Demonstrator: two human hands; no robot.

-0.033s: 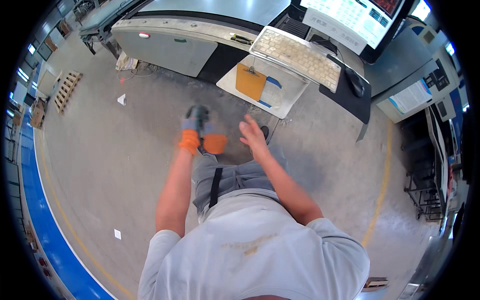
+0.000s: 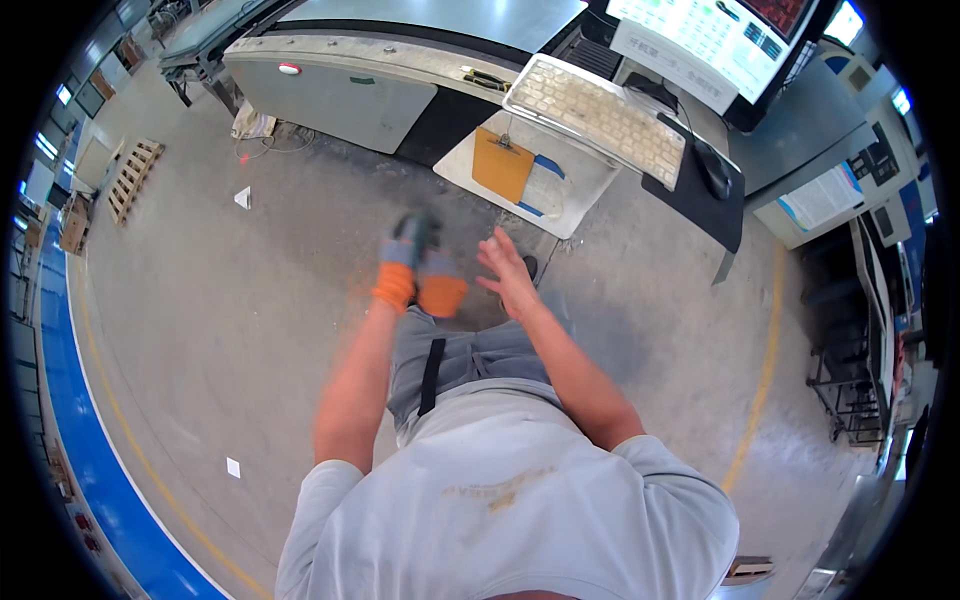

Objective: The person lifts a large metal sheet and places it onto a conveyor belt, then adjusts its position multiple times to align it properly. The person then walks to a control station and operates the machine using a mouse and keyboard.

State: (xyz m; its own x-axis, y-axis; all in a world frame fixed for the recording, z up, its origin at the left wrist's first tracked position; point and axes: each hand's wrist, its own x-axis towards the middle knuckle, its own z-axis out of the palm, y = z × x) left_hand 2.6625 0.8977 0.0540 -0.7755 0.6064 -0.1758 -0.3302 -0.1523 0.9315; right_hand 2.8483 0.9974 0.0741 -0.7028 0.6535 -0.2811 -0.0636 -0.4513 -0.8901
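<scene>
My left hand (image 2: 404, 258) wears a work glove with a dark palm side, grey-blue back and orange cuff. It is smeared by motion. A second work glove (image 2: 442, 292), orange-cuffed, hangs from its closed fingers, cuff down, in front of my legs. To the right, my bare right hand (image 2: 510, 275) is open with fingers apart and nothing in it. A short gap separates it from the hanging glove.
Ahead stands a machine bench (image 2: 330, 95) with pliers (image 2: 487, 79) on its edge. A keyboard (image 2: 600, 115), mouse (image 2: 712, 172) and monitor (image 2: 720, 45) are at the front right. Below the keyboard, a brown clipboard (image 2: 502, 166) lies on a pale shelf. A wooden pallet (image 2: 135, 180) lies far left.
My left hand and the hanging glove have shifted a little to the right, toward my right hand. The right hand has hardly moved, its fingers slightly more spread.
</scene>
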